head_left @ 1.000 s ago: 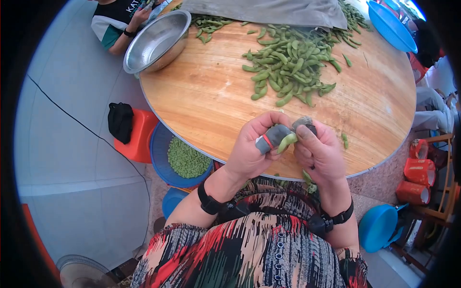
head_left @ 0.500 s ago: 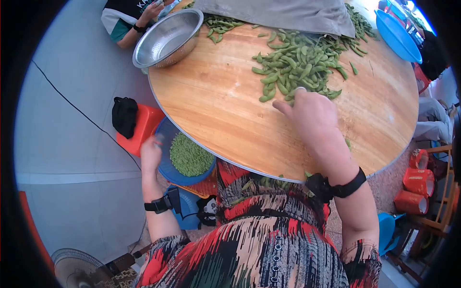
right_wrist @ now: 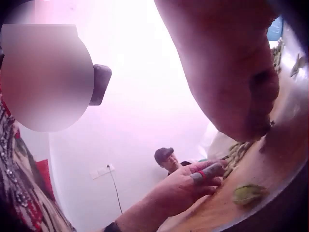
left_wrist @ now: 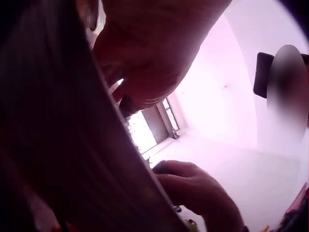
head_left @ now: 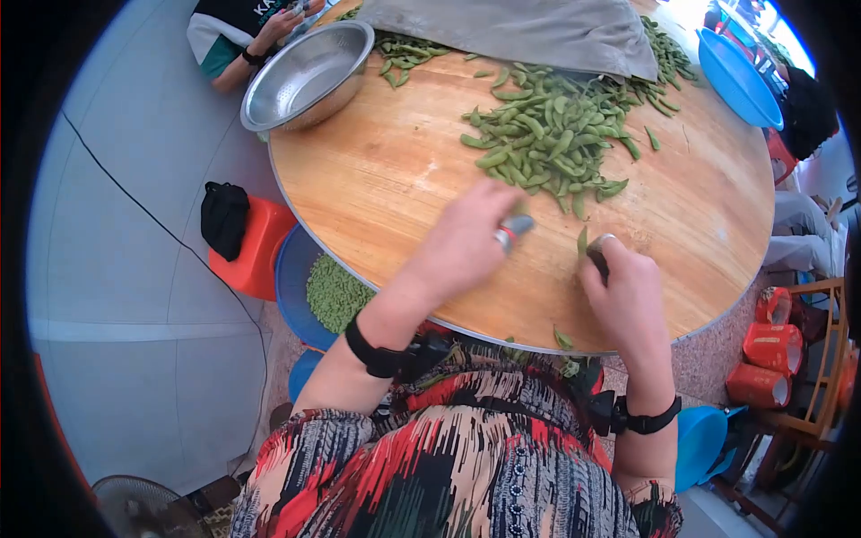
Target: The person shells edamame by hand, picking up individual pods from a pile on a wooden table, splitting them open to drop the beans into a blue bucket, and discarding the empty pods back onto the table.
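Observation:
Green bean pods point(head_left: 556, 134) lie heaped on the round wooden table point(head_left: 386, 188). My left hand point(head_left: 462, 238), blurred, is over the table just below the heap, its thumb wrapped in grey with a red band. In the right wrist view the left hand's fingers point(right_wrist: 210, 174) reach out, slightly bent, with nothing seen in them. Nearer the table's front edge, my right hand point(head_left: 628, 291) pinches an upright pod point(head_left: 583, 240) between thumb and covered fingertip. The left wrist view is dark and shows the left hand point(left_wrist: 149, 53) from close by.
A metal colander point(head_left: 309, 76) stands at the table's left edge, a blue basket point(head_left: 737, 79) at the far right. Grey cloth point(head_left: 511, 31) covers pods at the back. Below the left edge, a blue tub point(head_left: 291, 287) holds shelled beans point(head_left: 336, 291) beside a red stool point(head_left: 256, 247). Other people sit around.
My left hand came from beside the bean tub up over the table. The right hand drew back from the heap towards the front edge, now with a pod.

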{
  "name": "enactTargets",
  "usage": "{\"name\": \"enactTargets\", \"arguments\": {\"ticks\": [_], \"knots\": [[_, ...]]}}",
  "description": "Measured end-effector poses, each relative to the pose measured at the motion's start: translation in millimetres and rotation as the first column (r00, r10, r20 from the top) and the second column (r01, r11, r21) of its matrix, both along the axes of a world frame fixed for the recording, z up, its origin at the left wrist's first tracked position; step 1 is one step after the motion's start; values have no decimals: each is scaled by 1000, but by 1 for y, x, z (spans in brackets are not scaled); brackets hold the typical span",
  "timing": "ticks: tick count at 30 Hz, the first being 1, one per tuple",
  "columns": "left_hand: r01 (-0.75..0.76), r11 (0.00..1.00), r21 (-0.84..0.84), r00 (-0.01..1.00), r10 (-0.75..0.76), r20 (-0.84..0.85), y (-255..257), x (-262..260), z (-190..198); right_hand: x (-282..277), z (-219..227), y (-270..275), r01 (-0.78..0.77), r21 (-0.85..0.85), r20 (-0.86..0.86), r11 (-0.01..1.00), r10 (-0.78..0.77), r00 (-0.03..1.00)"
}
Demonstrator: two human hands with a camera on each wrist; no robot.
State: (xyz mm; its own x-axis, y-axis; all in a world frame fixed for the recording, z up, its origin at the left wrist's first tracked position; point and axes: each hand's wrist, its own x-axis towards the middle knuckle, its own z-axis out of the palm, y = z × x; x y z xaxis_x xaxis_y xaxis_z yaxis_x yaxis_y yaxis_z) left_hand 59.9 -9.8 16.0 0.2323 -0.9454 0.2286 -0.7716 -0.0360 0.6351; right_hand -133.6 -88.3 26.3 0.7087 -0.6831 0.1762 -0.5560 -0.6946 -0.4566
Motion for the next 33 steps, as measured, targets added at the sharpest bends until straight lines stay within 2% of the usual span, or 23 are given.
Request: {"name": "enactTargets", "arguments": {"ticks": [1,2,3,4,5,6,7,8,10,12,13,14,16,17,19,20,22,23,26,28,31,32,33], "knots": [[138,990,18,984,-135,-112,-5,-9,0,-8,-6,-2,12,120,111,993,-25,993],[143,990,19,984,-140,-110,-8,-17,0,-15,-9,-2,8,237,219,971,-62,974],[238,967,93,874,-172,-455,-9,-24,-1,-20,-7,-1,12,237,224,971,-67,972],[349,928,129,654,-143,-742,-9,-30,-1,-25,-1,0,-62,679,314,731,-213,925],[354,926,134,658,-145,-739,-6,-37,-1,-29,2,1,-202,929,316,309,-381,869],[429,903,29,317,-120,-941,-1,-43,0,-31,0,4,-206,929,320,307,-387,865],[456,885,-95,-74,-69,-995,2,-49,1,-33,-2,7,-390,917,385,82,-440,811],[459,884,-90,-70,-65,-995,5,-51,0,-34,-5,8,-556,819,425,-137,-506,751],[330,939,-95,-188,-33,-982,10,-53,-5,-33,-8,8,-555,814,412,-173,-502,761],[265,954,-141,-197,-89,-976,9,-56,-9,-26,-6,13,-511,857,440,-66,-422,793],[196,961,-197,-201,-157,-967,10,-57,-10,-24,-4,15,-447,893,436,51,-346,831],[193,962,-193,-200,-154,-968,10,-56,-9,-22,0,19,-448,893,435,46,-345,832],[69,992,-108,16,-110,-994,8,-53,-5,-16,8,25,-373,917,399,141,-369,840],[66,992,-106,14,-107,-994,9,-53,-5,-16,11,26,-372,918,396,138,-368,841],[-2,996,-87,166,-86,-982,9,-53,-5,-14,13,27,-357,926,375,119,-370,850],[-3,996,-87,164,-85,-983,9,-54,-5,-14,11,27,-355,927,373,118,-369,851],[-40,998,-43,320,-28,-947,11,-56,-5,-14,3,26,-349,927,374,136,-317,872],[-42,998,-43,316,-28,-948,11,-58,-5,-14,2,25,-345,929,371,137,-315,874],[-109,994,-31,390,14,-921,13,-62,-9,-13,-3,23,-372,927,370,56,-318,873],[-140,986,-85,512,-2,-859,15,-61,-15,-11,-7,23,-471,881,419,-46,-386,822],[-145,982,-123,627,-5,-779,18,-59,-26,-8,-3,23,-492,856,379,-158,-456,805],[-148,981,-123,625,-3,-780,18,-59,-25,-8,-4,23,-490,857,378,-159,-454,807],[-82,986,-142,498,-83,-863,18,-59,-22,-7,-4,23,-516,824,363,-234,-481,798]]}}
